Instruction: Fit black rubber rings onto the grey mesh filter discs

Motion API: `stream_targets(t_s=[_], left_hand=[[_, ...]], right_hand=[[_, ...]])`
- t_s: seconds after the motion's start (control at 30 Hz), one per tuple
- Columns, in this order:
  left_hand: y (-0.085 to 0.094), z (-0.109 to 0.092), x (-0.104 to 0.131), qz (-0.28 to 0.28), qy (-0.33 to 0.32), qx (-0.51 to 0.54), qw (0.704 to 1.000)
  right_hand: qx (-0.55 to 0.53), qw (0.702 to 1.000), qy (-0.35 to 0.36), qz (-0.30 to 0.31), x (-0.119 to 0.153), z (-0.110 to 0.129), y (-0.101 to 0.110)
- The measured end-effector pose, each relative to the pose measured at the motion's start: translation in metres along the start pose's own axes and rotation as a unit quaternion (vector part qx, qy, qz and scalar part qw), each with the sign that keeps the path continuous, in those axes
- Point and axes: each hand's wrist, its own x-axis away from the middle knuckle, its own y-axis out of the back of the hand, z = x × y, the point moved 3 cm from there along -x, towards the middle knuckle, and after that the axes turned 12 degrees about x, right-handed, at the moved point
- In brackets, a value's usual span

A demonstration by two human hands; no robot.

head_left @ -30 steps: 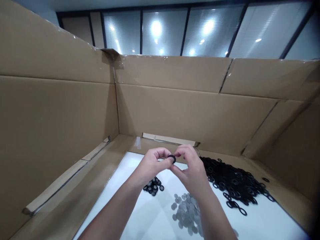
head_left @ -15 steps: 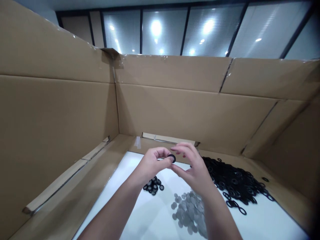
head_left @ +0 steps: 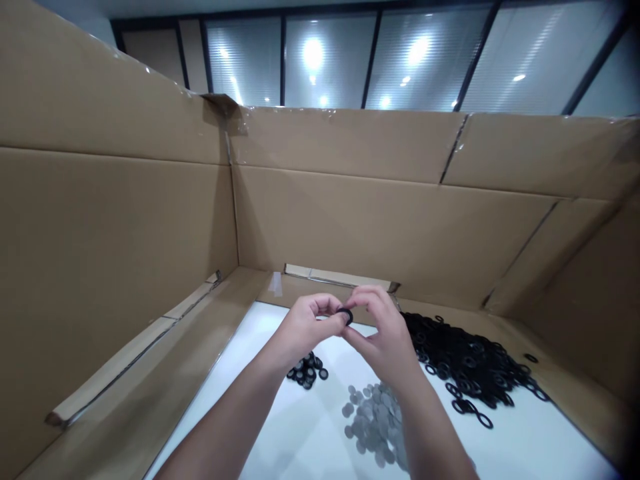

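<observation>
A small black ring is pinched between the thumb and fingers of my left hand. From the right, the thumb and fingertips of my right hand meet the same ring. Below my hands, a small pile of black rings with grey centres lies on the white surface. Grey discs form a pile beside my right forearm. Further right is a large heap of black rings. Whether a disc sits inside the held ring is too small to tell.
Tall cardboard walls enclose the white surface at the left, back and right. Cardboard strips run along the left and back bases. One loose black ring lies near the right wall. Windows with blinds stand behind.
The fingers of my right hand have closed in on the ring, where they were spread before. My left hand has barely moved.
</observation>
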Motion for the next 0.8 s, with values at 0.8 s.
stream_targets(t_s=[0.8], left_hand=[[0.0012, 0.0009, -0.0013, -0.004, -0.002, 0.013, 1.0]], right_hand=[[0.011, 1.0, 0.001, -0.017, -0.0004, -0.0038, -0.0009]])
